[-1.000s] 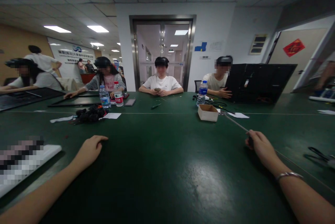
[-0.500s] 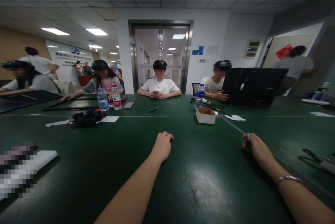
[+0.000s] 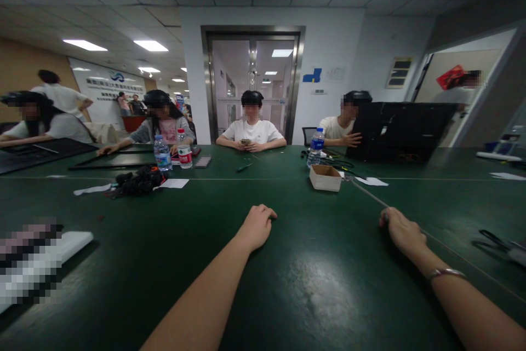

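Observation:
My left hand (image 3: pixel 257 226) rests palm down on the green table (image 3: pixel 197 263), its fingers loosely bent and the thumb side pointing right. Nothing shows in it. Farther right, my right hand (image 3: pixel 405 230) is closed, with its fingertips together over a thin pale line running along the table. A small greyish spot shows at those fingers; whether it is a ring or a held thing, I cannot make out. A bracelet (image 3: pixel 447 273) circles the right wrist. Beyond the hands stands an open cardboard box (image 3: pixel 325 180), nearest to my right hand.
A water bottle (image 3: pixel 316 147) and cables stand behind the box. A large black screen (image 3: pixel 405 132) rises at back right, a person's hand against it. Left are two bottles, a black tangled bundle (image 3: pixel 139 180) and paper (image 3: pixel 175 183). Several people sit across the table.
The view has shifted slightly. My left hand lies a little farther right in the picture, and my right hand has turned slightly. A person at the far right doorway has moved.

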`<state>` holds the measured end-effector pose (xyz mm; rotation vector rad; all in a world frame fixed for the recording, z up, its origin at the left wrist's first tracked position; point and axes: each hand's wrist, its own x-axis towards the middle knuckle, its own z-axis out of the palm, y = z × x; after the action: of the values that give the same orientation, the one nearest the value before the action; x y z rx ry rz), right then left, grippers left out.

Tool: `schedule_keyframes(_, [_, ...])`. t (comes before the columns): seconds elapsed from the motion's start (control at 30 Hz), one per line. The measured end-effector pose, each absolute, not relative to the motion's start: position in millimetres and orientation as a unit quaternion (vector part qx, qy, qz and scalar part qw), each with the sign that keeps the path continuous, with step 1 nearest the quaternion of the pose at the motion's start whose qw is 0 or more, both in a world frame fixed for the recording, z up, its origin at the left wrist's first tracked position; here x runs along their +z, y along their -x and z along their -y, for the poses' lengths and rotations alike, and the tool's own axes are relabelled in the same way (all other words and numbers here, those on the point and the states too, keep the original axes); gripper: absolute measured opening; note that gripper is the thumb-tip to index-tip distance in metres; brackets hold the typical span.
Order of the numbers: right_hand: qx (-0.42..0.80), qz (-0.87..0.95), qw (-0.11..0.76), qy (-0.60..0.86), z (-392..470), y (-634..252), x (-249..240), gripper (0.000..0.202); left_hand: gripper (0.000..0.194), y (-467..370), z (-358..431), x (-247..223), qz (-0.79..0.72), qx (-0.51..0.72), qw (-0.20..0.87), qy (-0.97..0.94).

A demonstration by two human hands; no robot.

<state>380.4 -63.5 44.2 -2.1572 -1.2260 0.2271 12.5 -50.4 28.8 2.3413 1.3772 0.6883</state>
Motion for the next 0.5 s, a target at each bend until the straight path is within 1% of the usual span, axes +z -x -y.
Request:
schedule_keyframes(0.23, [0.069, 0.465, 0.349, 0.811, 69, -379, 43, 0.037, 0.033, -10, 50, 31, -0.481, 0.239, 0.167, -0.827])
schedule_keyframes(0.4, [-0.035, 0.481, 0.323, 0.814, 74, -384, 44, 0.032, 0.033, -10, 48, 30, -0.481, 0.234, 0.161, -0.830])
schedule_keyframes(0.5, [-0.044, 0.502, 0.281, 0.817, 70, -393, 41, 0.027, 0.033, -11, 46, 27, -0.478, 0.238, 0.151, -0.832])
